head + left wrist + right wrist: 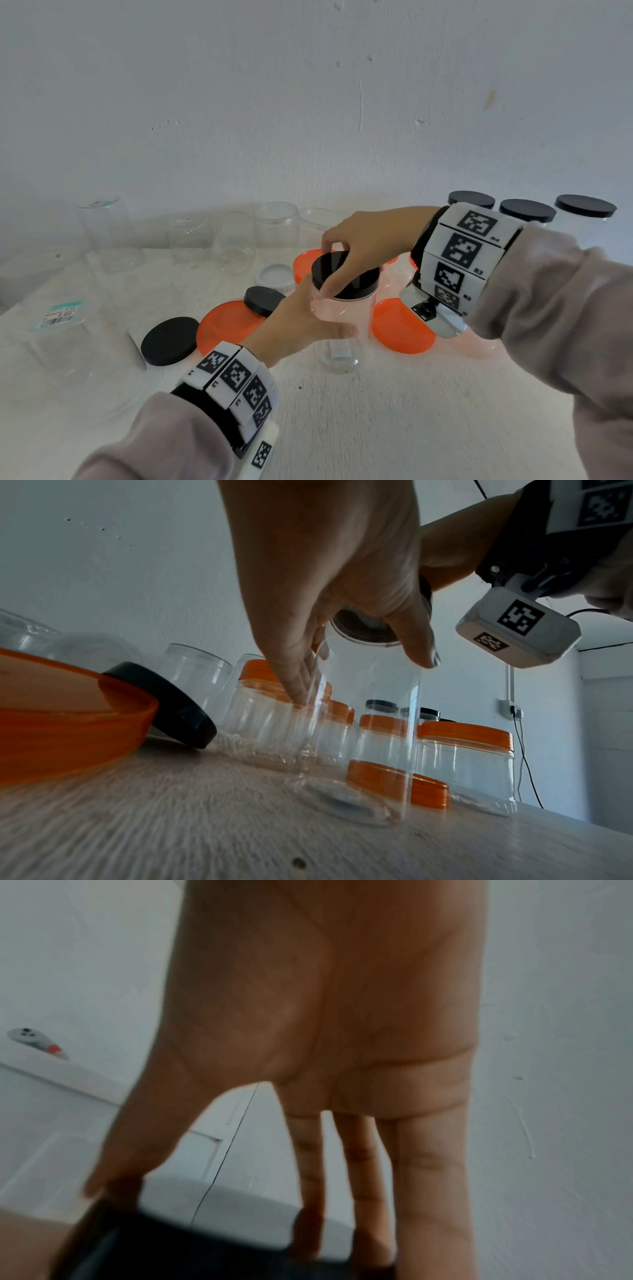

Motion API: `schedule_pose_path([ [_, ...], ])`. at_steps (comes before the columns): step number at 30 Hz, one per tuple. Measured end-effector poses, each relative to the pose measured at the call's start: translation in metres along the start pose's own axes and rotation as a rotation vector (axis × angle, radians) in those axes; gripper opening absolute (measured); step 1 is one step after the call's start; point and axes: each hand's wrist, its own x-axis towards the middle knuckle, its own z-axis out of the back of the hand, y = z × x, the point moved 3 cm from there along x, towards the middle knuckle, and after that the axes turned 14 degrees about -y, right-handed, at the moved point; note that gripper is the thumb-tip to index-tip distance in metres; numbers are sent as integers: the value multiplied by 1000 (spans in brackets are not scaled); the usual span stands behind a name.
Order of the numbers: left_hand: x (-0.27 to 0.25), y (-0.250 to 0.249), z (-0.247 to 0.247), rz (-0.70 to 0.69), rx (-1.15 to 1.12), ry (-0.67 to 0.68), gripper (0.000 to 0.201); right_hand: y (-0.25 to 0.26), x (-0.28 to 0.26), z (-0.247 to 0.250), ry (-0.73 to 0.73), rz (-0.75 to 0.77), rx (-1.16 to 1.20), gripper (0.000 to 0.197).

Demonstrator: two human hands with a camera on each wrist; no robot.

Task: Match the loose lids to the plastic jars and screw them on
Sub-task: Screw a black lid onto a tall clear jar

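A clear plastic jar (pixel 342 329) stands upright at the table's middle, with a black lid (pixel 356 279) sitting on its mouth. My left hand (pixel 305 322) wraps round the jar's upper body, thumb across the front. From above, my right hand (pixel 356 246) grips the black lid's rim with thumb and fingers. In the left wrist view the jar (pixel 363 737) shows from below, my left hand (pixel 325 588) curled round it. In the blurred right wrist view my right hand's fingers (pixel 373 1177) reach down onto the black lid (pixel 192 1253).
Loose black lids (pixel 170 341) (pixel 263 300), orange lids (pixel 226 323) (pixel 400 325) and a small white lid (pixel 277 275) lie around the jar. Open clear jars (pixel 233 240) line the back left. Black-lidded jars (pixel 584 212) stand back right. Orange-lidded jars (pixel 466 764) stand behind.
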Motion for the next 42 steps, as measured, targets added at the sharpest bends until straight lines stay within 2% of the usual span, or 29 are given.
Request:
schedule_pose_path([
  [3,0,2,1,18,40,-27,110,2,2,-4,-44,-42,-76,78],
  [6,1,1,0,14,24,-5,107,0,1,-2,48,-41,-80,83],
  [10,1,0,-2,-5,-9,-1,108,1,-2,6,152,43,10,80],
  [12,1,1,-2,-11,-9,-4,108,2,-1,7,130,64,9,77],
  [15,2,2,-2,-11,-6,5,105,1,0,3,100,17,-19,73],
  [19,2,4,0,16,29,-19,94,4,-1,-1,31,-51,-101,76],
  [21,2,4,0,20,25,-19,95,4,-1,1,44,-52,-97,77],
  [25,1,0,-3,-13,-13,-8,108,6,-3,7,146,40,-13,79],
  [28,2,0,-3,-23,-31,0,111,6,-4,8,133,89,-4,75],
  [31,2,1,-2,-15,2,-5,106,5,0,3,87,38,-47,70],
  [35,0,3,0,12,34,-22,102,6,1,-2,22,-34,-129,74],
  [39,1,1,-3,4,-18,-10,103,5,-1,4,142,14,-3,78],
  [42,2,0,-4,-14,-38,-3,108,8,-4,8,186,78,58,69],
])
